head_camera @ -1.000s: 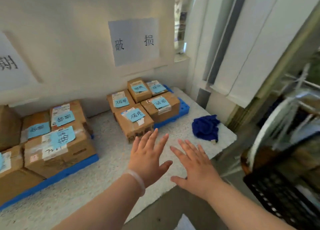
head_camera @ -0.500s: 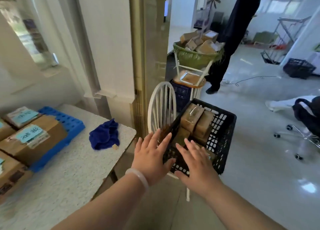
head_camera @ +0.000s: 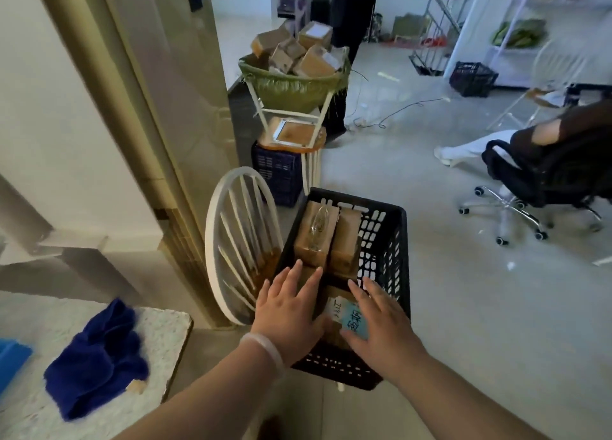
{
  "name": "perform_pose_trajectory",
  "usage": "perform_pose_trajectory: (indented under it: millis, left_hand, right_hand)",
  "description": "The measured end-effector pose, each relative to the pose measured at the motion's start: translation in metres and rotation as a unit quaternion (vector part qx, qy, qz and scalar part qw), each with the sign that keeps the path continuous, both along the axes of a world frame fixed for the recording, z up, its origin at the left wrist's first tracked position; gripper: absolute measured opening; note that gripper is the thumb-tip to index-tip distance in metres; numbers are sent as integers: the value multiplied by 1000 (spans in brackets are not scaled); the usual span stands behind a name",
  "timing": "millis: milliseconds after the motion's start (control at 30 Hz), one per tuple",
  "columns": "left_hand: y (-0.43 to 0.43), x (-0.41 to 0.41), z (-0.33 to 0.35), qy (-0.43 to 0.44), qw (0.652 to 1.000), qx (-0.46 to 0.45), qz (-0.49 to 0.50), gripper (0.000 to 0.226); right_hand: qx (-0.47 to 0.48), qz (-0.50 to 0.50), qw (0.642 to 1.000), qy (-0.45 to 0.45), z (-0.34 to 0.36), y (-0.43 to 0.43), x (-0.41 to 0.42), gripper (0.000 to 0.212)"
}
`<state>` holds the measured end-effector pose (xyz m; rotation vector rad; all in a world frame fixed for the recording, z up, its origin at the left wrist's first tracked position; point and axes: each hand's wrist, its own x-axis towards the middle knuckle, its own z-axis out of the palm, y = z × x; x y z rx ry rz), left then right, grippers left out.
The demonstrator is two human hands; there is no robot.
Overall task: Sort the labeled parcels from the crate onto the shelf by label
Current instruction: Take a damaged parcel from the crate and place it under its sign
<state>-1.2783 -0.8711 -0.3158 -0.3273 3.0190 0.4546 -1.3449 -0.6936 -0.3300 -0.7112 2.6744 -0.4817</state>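
A black plastic crate (head_camera: 384, 241) stands on a white chair (head_camera: 231, 237) in front of me and holds several brown cardboard parcels (head_camera: 316, 237). The nearest parcel (head_camera: 344, 313) carries a light blue label with handwriting. My left hand (head_camera: 288, 313) and my right hand (head_camera: 381, 323) hover flat over the near end of the crate, fingers spread, one on each side of the labeled parcel. Neither hand holds anything. The shelf with sorted parcels is out of view except for a blue corner (head_camera: 13, 356) at the far left.
A speckled tabletop (head_camera: 159, 333) with a dark blue cloth (head_camera: 96, 356) lies at lower left. Behind the crate stand a green basket (head_camera: 291, 88) full of boxes on a stool and a dark crate (head_camera: 278, 174). A seated person on an office chair (head_camera: 546, 181) is at the right.
My view swung right from the shelf with sorted parcels to the crate. Both hands moved forward and now reach over the crate's near end above the labeled parcel.
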Motion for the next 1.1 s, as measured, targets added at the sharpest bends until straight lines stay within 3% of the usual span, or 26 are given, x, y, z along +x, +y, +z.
perform_pose_trajectory:
  millis: [200,433,700,967,1100]
  left_hand:
    - [-42,-72,-27,-46,998,15,-28,76]
    - [-38,-112,-72,-118,990,56,-44,77]
    - [-11,-131,-124,-204,974,95,5,80]
    - [-24,-194,-127,-127,977,107,131,78]
    - [-41,-225,-126,-110,973,96,178,78]
  right_hand:
    - [-1,-55,997,-53,-18,-37,-44,83]
    - [51,-108,983,-140,-66,-19,-82,86]
    - [105,-35,971,-209,-104,-8,-147,88]
    - [23,-3,976,-218,-107,-49,-216,83]
    - [-48,-40,967,-245,-103,-84,-243,75]
